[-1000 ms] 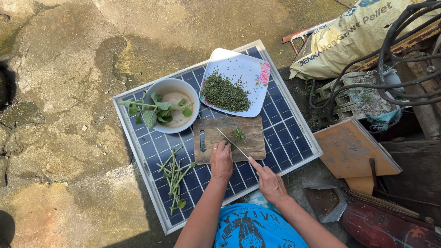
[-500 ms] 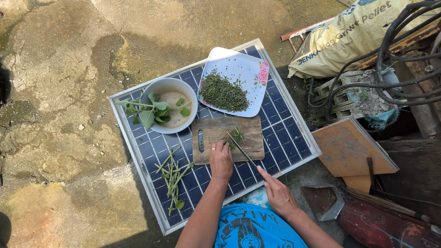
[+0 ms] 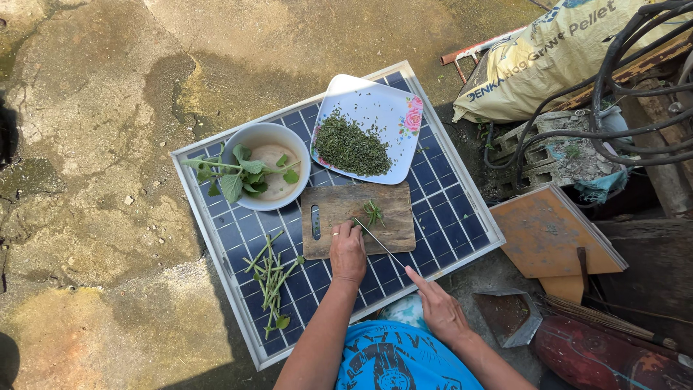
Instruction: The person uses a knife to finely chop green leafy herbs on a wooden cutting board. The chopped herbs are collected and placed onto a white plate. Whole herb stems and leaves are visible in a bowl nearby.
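We are chopping greens (image 3: 373, 212) on the wooden board (image 3: 357, 219) that is lying on the blue panel (image 3: 440, 209), our left hand (image 3: 347, 250) pressing down there while our right hand (image 3: 441, 308) is gripping the knife (image 3: 377, 240), and we think sliding more stems under comes next.

The small brown wooden cutting board (image 3: 359, 219) looks matt and worn; the dark blue glass solar panel (image 3: 447, 209) is shiny.
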